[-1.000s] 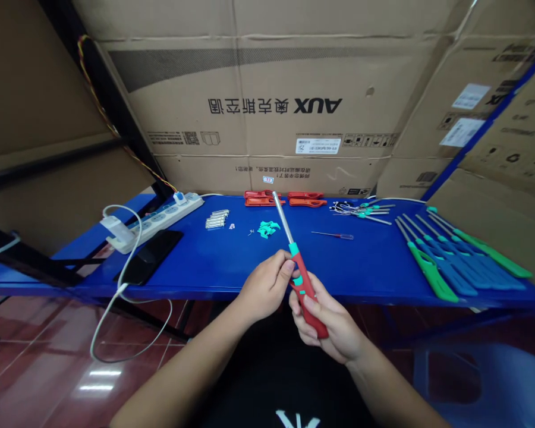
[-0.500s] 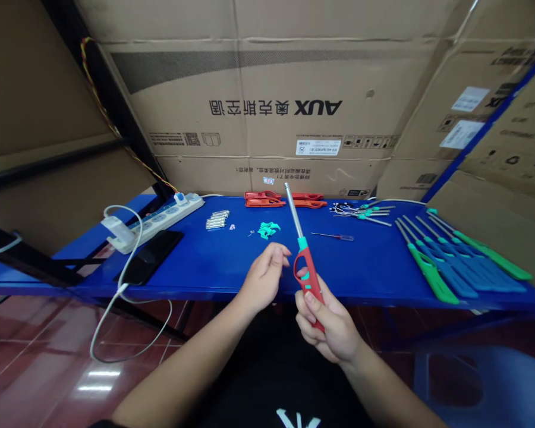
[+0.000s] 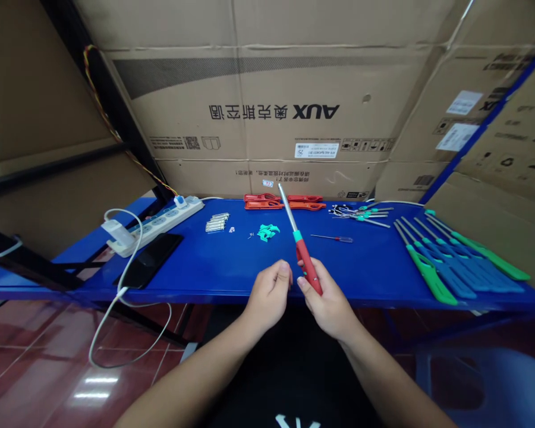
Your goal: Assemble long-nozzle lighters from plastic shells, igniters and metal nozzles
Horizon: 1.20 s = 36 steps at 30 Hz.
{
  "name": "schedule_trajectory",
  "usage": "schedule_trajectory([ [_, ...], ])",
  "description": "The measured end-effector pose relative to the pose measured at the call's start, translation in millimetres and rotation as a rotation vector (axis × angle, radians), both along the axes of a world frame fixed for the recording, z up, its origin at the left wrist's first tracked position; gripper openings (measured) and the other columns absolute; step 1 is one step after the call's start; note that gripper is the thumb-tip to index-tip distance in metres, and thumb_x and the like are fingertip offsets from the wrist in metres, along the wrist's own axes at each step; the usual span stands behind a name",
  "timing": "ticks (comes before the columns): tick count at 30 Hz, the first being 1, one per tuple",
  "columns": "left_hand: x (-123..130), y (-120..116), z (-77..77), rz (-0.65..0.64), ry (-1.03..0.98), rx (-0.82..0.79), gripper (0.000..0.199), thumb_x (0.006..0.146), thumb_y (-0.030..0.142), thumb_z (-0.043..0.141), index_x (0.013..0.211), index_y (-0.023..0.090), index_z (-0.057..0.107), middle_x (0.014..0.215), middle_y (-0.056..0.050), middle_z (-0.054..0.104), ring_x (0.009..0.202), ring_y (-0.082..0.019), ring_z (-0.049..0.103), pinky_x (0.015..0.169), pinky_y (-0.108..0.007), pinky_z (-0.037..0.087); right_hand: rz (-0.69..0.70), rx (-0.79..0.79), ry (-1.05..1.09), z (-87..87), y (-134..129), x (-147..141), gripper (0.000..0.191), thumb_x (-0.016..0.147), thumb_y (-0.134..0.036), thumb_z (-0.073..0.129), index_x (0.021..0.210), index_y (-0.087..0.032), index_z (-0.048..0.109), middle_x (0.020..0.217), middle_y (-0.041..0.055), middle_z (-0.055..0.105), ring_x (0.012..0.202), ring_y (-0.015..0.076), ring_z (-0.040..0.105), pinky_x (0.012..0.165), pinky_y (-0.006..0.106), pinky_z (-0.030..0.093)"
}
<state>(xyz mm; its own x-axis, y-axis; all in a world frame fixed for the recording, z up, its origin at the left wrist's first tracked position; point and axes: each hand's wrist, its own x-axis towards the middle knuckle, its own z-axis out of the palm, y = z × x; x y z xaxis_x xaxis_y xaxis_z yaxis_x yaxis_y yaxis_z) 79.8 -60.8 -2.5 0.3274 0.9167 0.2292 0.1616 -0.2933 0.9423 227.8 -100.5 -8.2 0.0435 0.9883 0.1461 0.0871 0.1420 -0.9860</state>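
Red lighter (image 3: 311, 274): Handling and Appearance

Expected handling: light, stiff, somewhat slippery at the smooth casing. Treat the slender metal tube (image 3: 288, 208) as the part likelier to bend. Grip at the handle, below the green collar (image 3: 298, 236).

Position: in the right hand (image 3: 334, 309), above the front of the blue table (image 3: 191, 261), tube tilted up and away. The right fingers wrap the handle, thumb laid along it. The left hand (image 3: 267, 297) is beside it, fingers curled together under the thumb; whether they pinch anything cannot be told.

Appearance: red casing, green collar, plain silvery tube.
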Motion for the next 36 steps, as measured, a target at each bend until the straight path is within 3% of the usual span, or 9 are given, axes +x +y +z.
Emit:
schedule_trajectory([
  [3,-0.2,5.2,6.6,-0.042,0.047,0.026,0.061,0.1,0.062,0.028,0.065,0.017,0.05,0.061,0.001,0.052,0.059,-0.012,0.046,0.06,-0.025,0.037,-0.053,0.046,-0.134,-0.7,2.5,-0.5,0.042,0.09,-0.036,0.061,0.13,-0.025,0.056,0.115,0.0061,0.068,0.104,0.0227,0.065,0.091,0.037,0.051],
  [6,1.5,10.7,10.3,-0.054,0.094,0.039,0.056,0.1,0.058,0.034,0.068,0.017,0.056,0.065,0.0,0.059,0.06,-0.012,0.05,0.059,-0.025,0.037,-0.05,0.071,-0.345,-0.9,2.8,-4.4,0.051,0.093,-0.03,0.053,0.144,-0.027,0.046,0.118,0.007,0.07,0.101,0.0242,0.068,0.088,0.038,0.052],
  [10,1.3,20.5,9.9,0.005,0.142,0.052,0.049,0.098,0.051,0.045,0.065,0.016,0.055,0.06,0.002,0.056,0.057,-0.011,0.048,0.057,-0.025,0.032,-0.07,0.136,-0.673,-0.3,1.0,-9.1,0.066,0.091,-0.024,0.05,0.154,-0.026,0.032,0.14,0.0111,0.06,0.118,0.0286,0.064,0.093,0.041,0.053],
  [15,0.5,28.8,7.4,0.042,0.139,0.077,0.041,0.095,0.043,0.045,0.065,0.016,0.053,0.059,0.003,0.052,0.057,-0.011,0.046,0.057,-0.024,0.033,-0.077,0.138,-0.857,1.8,-0.5,-12.2,0.072,0.088,-0.025,0.051,0.156,-0.023,0.028,0.131,0.0132,0.066,0.101,0.0298,0.07,0.078,0.038,0.055],
  [18,3.5,27.6,6.6,0.054,0.138,0.089,0.037,0.093,0.04,0.046,0.065,0.017,0.051,0.058,0.003,0.051,0.055,-0.01,0.045,0.055,-0.023,0.032,-0.083,0.091,-0.897,2.5,0.8,-13.8,0.072,0.086,-0.022,0.05,0.154,-0.02,0.028,0.12,0.0134,0.071,0.088,0.0285,0.072,0.067,0.035,0.052],
  [22,6.8,25.7,4.3,0.087,0.148,0.084,0.035,0.091,0.038,0.048,0.062,0.017,0.049,0.055,0.003,0.05,0.053,-0.01,0.044,0.052,-0.023,0.03,-0.109,0.044,-0.905,1.7,3.6,-14.3,0.064,0.083,-0.017,0.049,0.146,-0.019,0.038,0.11,0.0119,0.073,0.084,0.0269,0.071,0.065,0.032,0.048],
  [28,4.6,23.0,3.4,0.116,0.135,0.093,0.033,0.092,0.038,0.046,0.069,0.016,0.055,0.059,0.003,0.053,0.055,-0.011,0.046,0.055,-0.023,0.034,-0.096,0.114,-0.911,-1.3,4.8,-14.9,0.068,0.086,-0.019,0.048,0.151,-0.021,0.031,0.126,0.014,0.068,0.089,0.0289,0.071,0.069,0.035,0.05],
  [33,3.0,15.9,5.9,0.135,0.126,0.132,0.034,0.093,0.037,0.046,0.067,0.017,0.054,0.058,0.003,0.049,0.055,-0.011,0.043,0.055,-0.023,0.034,-0.087,0.102,-0.884,2.5,2.6,-15.9,0.059,0.085,-0.019,0.048,0.143,-0.019,0.039,0.11,0.0127,0.073,0.083,0.031,0.071,0.065,0.036,0.05],
  [36,1.7,11.6,7.1,0.142,0.117,0.172,0.035,0.094,0.038,0.044,0.068,0.017,0.052,0.06,0.002,0.05,0.056,-0.011,0.045,0.056,-0.024,0.034,-0.092,0.151,-0.858,3.0,0.1,-15.9,0.06,0.086,-0.021,0.048,0.145,-0.021,0.038,0.121,0.0135,0.071,0.088,0.0312,0.072,0.069,0.037,0.052],
])
